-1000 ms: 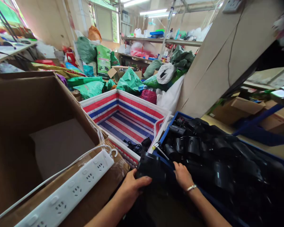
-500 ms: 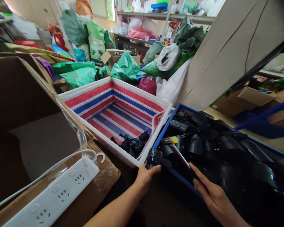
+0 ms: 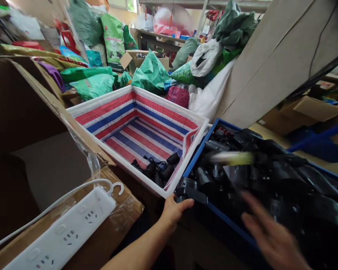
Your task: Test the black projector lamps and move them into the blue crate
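My left hand (image 3: 172,213) grips a black plastic housing (image 3: 189,189) at the corner between the two crates. Its thumb lies along the near side of the part. In my right hand (image 3: 273,234), blurred by motion, is a small hammer (image 3: 232,158) with a yellow-tipped head. The hammer is over the blue crate (image 3: 195,156), to the right of the held housing. Many similar black housings (image 3: 281,174) fill that crate. A few black parts with cords (image 3: 166,170) lie in the near corner of the white crate (image 3: 163,114), which has a striped lining.
On the left stands an open cardboard box (image 3: 25,97), with a white power strip (image 3: 64,228) and its cable on the carton flap. Sacks and bags (image 3: 94,86) are piled behind the crates. A tilted pale panel (image 3: 270,56) rises at the right, beside more cartons (image 3: 315,108).
The hammer has swung up and to the right, away from the housing, and my right hand has moved right with it. My left hand keeps its grip. The view has shifted slightly.
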A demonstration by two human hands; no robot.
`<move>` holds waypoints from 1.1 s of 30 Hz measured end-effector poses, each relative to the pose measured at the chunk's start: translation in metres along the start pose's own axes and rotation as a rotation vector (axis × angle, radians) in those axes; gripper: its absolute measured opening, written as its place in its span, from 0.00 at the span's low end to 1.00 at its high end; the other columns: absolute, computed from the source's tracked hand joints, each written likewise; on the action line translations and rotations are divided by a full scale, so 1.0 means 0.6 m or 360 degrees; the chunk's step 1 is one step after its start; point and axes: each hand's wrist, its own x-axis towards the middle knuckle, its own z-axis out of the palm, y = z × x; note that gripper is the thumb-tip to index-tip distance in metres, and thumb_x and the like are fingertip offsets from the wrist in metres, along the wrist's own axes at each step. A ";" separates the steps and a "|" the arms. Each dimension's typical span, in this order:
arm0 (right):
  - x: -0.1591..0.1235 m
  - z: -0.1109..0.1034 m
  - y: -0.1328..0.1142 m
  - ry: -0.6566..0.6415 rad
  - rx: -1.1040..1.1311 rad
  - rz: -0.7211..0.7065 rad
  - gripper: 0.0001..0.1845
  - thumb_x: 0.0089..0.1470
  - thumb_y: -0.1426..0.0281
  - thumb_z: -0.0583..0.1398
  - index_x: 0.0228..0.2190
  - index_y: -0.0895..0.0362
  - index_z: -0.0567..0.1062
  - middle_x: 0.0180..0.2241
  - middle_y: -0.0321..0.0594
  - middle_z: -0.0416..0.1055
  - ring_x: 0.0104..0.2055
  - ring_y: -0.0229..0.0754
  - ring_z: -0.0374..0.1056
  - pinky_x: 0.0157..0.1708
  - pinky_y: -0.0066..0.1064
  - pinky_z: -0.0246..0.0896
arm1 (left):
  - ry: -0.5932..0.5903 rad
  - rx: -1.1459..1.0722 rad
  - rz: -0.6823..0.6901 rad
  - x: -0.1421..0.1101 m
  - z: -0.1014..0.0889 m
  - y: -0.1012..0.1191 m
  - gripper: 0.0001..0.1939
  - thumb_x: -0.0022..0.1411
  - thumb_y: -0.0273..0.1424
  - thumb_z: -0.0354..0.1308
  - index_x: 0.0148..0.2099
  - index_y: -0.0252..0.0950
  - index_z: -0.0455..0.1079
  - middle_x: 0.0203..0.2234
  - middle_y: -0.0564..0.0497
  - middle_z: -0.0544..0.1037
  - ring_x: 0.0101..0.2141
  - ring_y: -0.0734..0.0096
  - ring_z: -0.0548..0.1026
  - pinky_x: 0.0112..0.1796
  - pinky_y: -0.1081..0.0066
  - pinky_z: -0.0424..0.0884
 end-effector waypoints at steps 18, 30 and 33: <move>0.009 0.114 0.036 -0.0159 -0.0043 0.0134 0.25 0.58 0.57 0.52 0.53 0.55 0.70 0.50 0.44 0.73 0.51 0.48 0.69 0.50 0.39 0.66 | -0.0676 -0.0654 -0.0473 -0.082 -0.061 0.044 0.31 0.37 0.47 0.69 0.39 0.29 0.75 0.35 0.43 0.79 0.37 0.61 0.76 0.46 0.62 0.67; 0.052 0.199 0.066 0.0097 -0.0907 -0.0360 0.20 0.59 0.67 0.52 0.51 0.56 0.72 0.33 0.47 0.71 0.36 0.47 0.68 0.33 0.35 0.67 | -0.1206 -0.0990 -0.0480 -0.120 -0.097 0.066 0.42 0.44 0.57 0.60 0.51 0.27 0.70 0.37 0.42 0.79 0.35 0.64 0.78 0.36 0.70 0.70; 0.046 0.208 0.072 0.0198 -0.1044 -0.0352 0.19 0.58 0.67 0.54 0.49 0.55 0.74 0.37 0.50 0.69 0.38 0.49 0.66 0.34 0.37 0.67 | -0.1143 -0.0905 -0.0494 -0.126 -0.097 0.076 0.43 0.40 0.58 0.61 0.49 0.28 0.71 0.35 0.42 0.79 0.33 0.64 0.78 0.34 0.71 0.70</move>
